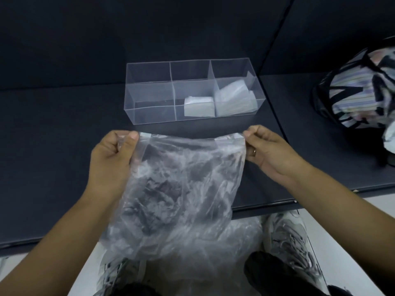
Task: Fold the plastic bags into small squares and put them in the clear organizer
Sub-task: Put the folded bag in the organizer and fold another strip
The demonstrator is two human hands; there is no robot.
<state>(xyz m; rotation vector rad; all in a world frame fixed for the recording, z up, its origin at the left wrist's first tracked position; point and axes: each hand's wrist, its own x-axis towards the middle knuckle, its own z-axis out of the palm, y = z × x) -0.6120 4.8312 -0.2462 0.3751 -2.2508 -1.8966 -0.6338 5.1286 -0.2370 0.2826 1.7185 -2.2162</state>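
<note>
A clear, crinkled plastic bag [181, 189] hangs in front of me, stretched between both hands by its top edge. My left hand [111, 159] pinches the top left corner, and my right hand [267, 150] pinches the top right corner. The bag's lower part droops past the table's front edge towards my shoes. Behind it on the dark table stands the clear organizer [149, 114] with several compartments. A folded white bag square [198, 106] lies in its front middle compartment. More folded bags [234, 99] sit in the front right compartment.
The dark table [53, 146] has a seam running back at the right. A striped fabric bag with black straps [359, 88] sits at the far right. A dark wall rises behind the organizer. My shoes [292, 248] and the pale floor show below the table edge.
</note>
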